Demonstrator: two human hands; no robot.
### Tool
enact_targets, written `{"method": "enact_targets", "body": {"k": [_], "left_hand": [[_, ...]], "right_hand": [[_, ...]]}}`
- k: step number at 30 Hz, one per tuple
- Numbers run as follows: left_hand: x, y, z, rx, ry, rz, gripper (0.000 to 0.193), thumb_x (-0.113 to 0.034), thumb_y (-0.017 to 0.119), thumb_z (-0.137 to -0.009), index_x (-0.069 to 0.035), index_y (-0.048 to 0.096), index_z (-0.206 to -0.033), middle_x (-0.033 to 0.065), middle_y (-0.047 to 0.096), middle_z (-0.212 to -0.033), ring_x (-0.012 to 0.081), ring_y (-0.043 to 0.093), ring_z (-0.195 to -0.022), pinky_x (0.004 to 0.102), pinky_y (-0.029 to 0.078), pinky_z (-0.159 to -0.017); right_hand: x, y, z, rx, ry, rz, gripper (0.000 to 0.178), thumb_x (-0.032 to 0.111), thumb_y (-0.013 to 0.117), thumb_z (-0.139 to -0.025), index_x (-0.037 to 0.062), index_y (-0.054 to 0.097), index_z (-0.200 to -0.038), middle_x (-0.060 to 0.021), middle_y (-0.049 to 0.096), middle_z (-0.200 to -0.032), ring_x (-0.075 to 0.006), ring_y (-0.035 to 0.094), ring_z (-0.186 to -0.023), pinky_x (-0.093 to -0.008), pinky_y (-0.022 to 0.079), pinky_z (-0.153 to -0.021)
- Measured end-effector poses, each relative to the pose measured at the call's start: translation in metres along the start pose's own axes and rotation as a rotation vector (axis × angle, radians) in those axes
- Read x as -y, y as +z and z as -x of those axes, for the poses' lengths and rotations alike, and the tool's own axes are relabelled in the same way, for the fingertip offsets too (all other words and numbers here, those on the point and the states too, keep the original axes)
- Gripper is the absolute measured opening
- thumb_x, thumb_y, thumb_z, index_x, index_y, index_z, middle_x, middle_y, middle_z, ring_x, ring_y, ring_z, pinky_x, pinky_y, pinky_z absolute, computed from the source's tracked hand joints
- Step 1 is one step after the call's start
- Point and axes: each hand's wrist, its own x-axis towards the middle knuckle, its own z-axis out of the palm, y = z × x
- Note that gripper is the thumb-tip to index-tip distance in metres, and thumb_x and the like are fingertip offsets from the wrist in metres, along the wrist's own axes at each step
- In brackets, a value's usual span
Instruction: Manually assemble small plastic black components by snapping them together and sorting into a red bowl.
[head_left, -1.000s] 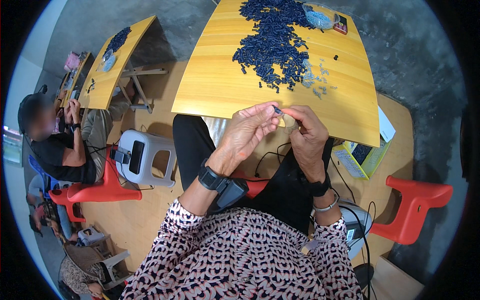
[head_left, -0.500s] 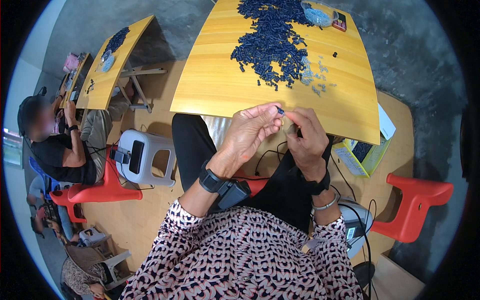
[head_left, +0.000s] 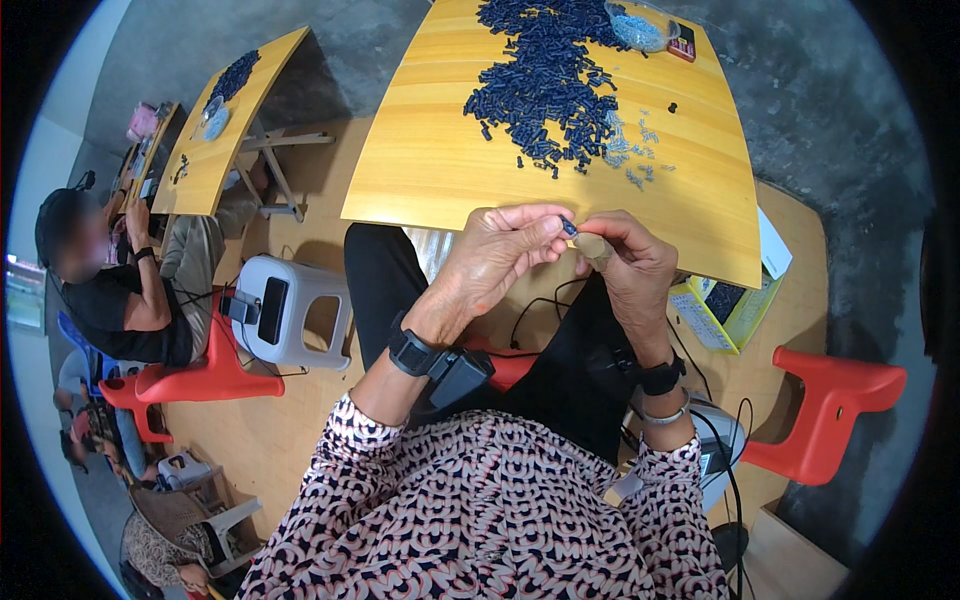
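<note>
We pinch one dark piece (head_left: 568, 226) between left hand (head_left: 497, 258) and right hand (head_left: 628, 265), fingers narrow, at desk (head_left: 430, 170) near edge; big pile (head_left: 545, 90) mid-desk unworked, few pale bits (head_left: 630, 150) beside it.

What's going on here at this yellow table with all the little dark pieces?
A seated person pinches one small dark blue piece between the left hand and right hand, just in front of the near edge of the yellow table. A big pile of the same dark blue pieces lies on the table, with a few pale small parts beside it. To the left, another person sits at a second table.
</note>
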Motion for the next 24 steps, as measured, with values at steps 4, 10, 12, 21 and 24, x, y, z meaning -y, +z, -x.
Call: {"method": "enact_targets", "body": {"k": [4,10,12,21,24], "left_hand": [[-0.001,0.002,0.002,0.018,0.0,-0.077,0.021,-0.009,0.06,-0.086,0.004,0.062,-0.102,0.0082,0.065,-0.083,0.0117,0.062,-0.071,0.0203,0.052,-0.068],[0.001,0.003,0.004,-0.013,0.015,-0.129,0.02,-0.01,0.06,-0.087,0.004,0.063,-0.101,0.0071,0.065,-0.081,0.0113,0.061,-0.071,0.0205,0.051,-0.067],[0.001,0.002,0.003,-0.021,0.012,-0.137,0.02,-0.01,0.059,-0.087,0.004,0.063,-0.101,0.0071,0.064,-0.08,0.0112,0.061,-0.071,0.0208,0.051,-0.067],[-0.002,-0.006,0.0,0.028,-0.019,0.05,0.022,-0.006,0.06,-0.086,0.006,0.061,-0.105,0.0086,0.064,-0.087,0.012,0.06,-0.074,0.0215,0.051,-0.07],[0.002,-0.008,-0.001,0.038,-0.029,0.103,0.022,-0.006,0.059,-0.087,0.006,0.06,-0.105,0.0087,0.064,-0.087,0.0121,0.06,-0.075,0.0219,0.051,-0.07]], "right_hand": [[0.0,-0.002,0.0,0.024,-0.004,0.015,0.021,-0.015,0.05,-0.079,-0.0039,0.064,-0.091,-0.0063,0.061,-0.087,-0.0114,0.06,-0.074,-0.0224,0.053,-0.059],[-0.001,0.0,0.0,0.009,0.012,0.037,0.011,-0.007,0.059,-0.08,-0.003,0.064,-0.09,-0.0051,0.061,-0.085,-0.0102,0.059,-0.071,-0.0214,0.051,-0.057],[0.0,0.002,-0.001,0.004,0.058,0.0,0.01,-0.002,0.062,-0.081,-0.0026,0.065,-0.091,-0.0045,0.062,-0.083,-0.0096,0.059,-0.069,-0.0207,0.049,-0.056],[-0.001,0.005,-0.009,0.072,0.004,-0.007,0.012,-0.003,0.06,-0.082,-0.0021,0.065,-0.093,-0.0062,0.061,-0.085,-0.0103,0.058,-0.066,-0.0213,0.048,-0.057],[-0.001,0.006,-0.009,0.054,0.025,0.045,0.018,-0.01,0.055,-0.08,-0.0028,0.065,-0.093,-0.0059,0.06,-0.085,-0.0101,0.058,-0.069,-0.0207,0.048,-0.06]]}}
